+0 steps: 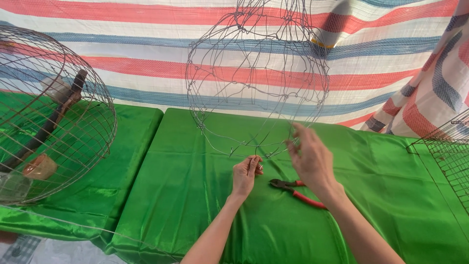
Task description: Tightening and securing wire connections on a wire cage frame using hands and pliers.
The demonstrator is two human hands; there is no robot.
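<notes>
A hanging wire mesh frame [254, 78], thin grey wire twisted into a rounded net shape, dangles above the green cloth-covered table [195, 195]. My left hand [245, 175] pinches loose wire ends at the frame's lower rim. Just to the right, my right hand [309, 159] holds the same lower rim with its fingers spread around the wire. Red-handled pliers [298, 191] lie on the cloth right below and between my hands, partly hidden by my right wrist.
A round finished wire cage [53, 117] with a wooden perch and small cups inside stands at the left. A flat piece of wire grid [447, 156] lies at the right edge. A striped red, white and blue tarp [146, 54] hangs behind.
</notes>
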